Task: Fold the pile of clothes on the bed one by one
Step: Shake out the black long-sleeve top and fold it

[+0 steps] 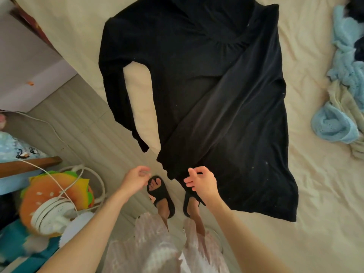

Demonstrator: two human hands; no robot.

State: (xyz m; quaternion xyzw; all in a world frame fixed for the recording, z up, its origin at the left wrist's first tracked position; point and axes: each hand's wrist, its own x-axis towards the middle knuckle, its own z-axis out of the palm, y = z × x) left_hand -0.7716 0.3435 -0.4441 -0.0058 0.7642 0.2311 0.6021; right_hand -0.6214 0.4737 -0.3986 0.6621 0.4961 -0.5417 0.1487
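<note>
Head view: black long-sleeved garment (206, 95) spread flat on bed (315, 174) for folding; right hand (201, 182) pinches its hem, left hand (136, 178) fingers loosely curled, holding nothing

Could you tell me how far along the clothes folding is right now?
Early stage. Done: the black garment is spread on the bed, its right side already turned in over the middle. In hand: the right hand is at the hem, though a grip is unclear; the left hand holds nothing. Left: the long sleeve, the remaining folds and the pile.
</note>
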